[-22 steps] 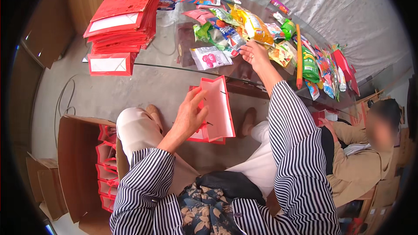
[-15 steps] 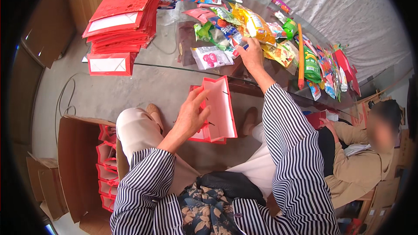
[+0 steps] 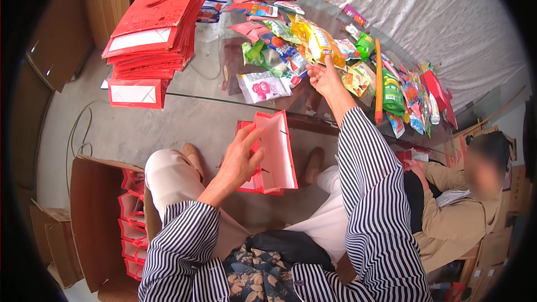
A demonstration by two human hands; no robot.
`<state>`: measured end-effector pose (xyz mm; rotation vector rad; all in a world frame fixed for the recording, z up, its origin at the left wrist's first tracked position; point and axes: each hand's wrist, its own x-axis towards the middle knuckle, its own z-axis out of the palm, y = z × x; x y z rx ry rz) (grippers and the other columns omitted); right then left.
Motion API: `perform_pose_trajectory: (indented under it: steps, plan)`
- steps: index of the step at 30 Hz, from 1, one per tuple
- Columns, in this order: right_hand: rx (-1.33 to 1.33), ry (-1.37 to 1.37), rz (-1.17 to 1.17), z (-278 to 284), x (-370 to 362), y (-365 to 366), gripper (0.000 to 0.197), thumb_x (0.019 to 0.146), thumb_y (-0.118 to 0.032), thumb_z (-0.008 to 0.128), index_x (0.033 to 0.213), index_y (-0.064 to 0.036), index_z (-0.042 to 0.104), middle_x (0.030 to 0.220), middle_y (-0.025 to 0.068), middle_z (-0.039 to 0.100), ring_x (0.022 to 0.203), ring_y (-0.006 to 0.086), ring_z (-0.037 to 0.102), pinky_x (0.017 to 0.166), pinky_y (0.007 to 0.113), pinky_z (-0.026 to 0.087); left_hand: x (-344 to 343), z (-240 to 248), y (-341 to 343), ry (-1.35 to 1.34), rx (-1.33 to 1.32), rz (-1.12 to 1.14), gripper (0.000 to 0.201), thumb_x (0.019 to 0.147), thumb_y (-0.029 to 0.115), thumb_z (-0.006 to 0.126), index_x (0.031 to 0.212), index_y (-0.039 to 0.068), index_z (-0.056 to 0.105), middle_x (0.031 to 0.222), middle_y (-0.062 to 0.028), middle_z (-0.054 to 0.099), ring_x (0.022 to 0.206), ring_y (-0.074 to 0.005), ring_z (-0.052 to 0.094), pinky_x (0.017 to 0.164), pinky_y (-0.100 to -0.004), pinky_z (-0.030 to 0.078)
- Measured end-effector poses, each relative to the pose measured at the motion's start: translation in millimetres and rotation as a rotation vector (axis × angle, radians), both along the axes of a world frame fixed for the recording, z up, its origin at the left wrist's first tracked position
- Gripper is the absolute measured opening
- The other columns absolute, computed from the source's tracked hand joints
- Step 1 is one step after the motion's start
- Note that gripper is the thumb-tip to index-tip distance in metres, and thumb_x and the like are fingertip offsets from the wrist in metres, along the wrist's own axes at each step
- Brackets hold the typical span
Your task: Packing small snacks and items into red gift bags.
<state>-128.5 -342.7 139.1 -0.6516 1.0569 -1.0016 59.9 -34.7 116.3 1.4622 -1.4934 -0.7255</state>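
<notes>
My left hand (image 3: 238, 159) holds a red bag (image 3: 268, 154) open over my lap, fingers curled round its near rim and thumb against the inside panel. It looks like stiff paper, light and easily creased, so I judge the rim fold the safest place to pinch. My right hand (image 3: 323, 77) is stretched out to the glass table (image 3: 207, 84), fingers loosely spread with the tips on a yellow packet (image 3: 316, 42) among the snack packets (image 3: 268, 56); whether it has a real grip I cannot tell. Those packets look light, crinkly and slick (likely to slide on glass), best taken by a sealed edge. A stack of flat red bags (image 3: 151, 28) sits at the table's left end, and a carton (image 3: 98, 218) of bags stands by my left knee.
</notes>
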Motion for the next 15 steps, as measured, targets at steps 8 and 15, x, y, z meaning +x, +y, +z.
perform_pose_trajectory:
  steps: [8, 15]
  plan:
    - [0.002, -0.102, -0.02, -17.8, -2.9, -32.1, 0.024, 0.097, -0.023, 0.054, 0.114, -0.0069, 0.051, 0.097, 0.0145, 0.067, 0.072, 0.0204, 0.064, 0.054, 0.027, 0.045, 0.5, 1.8, -7.4, 0.064, 0.052, -0.012, 0.048, 0.085, 0.008, 0.06, 0.133, 0.007, 0.055, 0.136, -0.0171, 0.05, 0.071, -0.0196, 0.061, 0.073, -0.0337, 0.052]
    - [-0.409, -0.078, -0.033, 19.4, -24.5, 18.5, 0.024, 0.092, -0.017, 0.061, 0.113, -0.0071, 0.056, 0.103, 0.0106, 0.067, 0.092, 0.0223, 0.067, 0.072, 0.033, 0.048, 4.3, 0.8, -4.2, 0.044, 0.019, -0.005, 0.047, 0.086, 0.009, 0.06, 0.132, 0.007, 0.055, 0.136, -0.0169, 0.05, 0.072, -0.0195, 0.061, 0.073, -0.0331, 0.051]
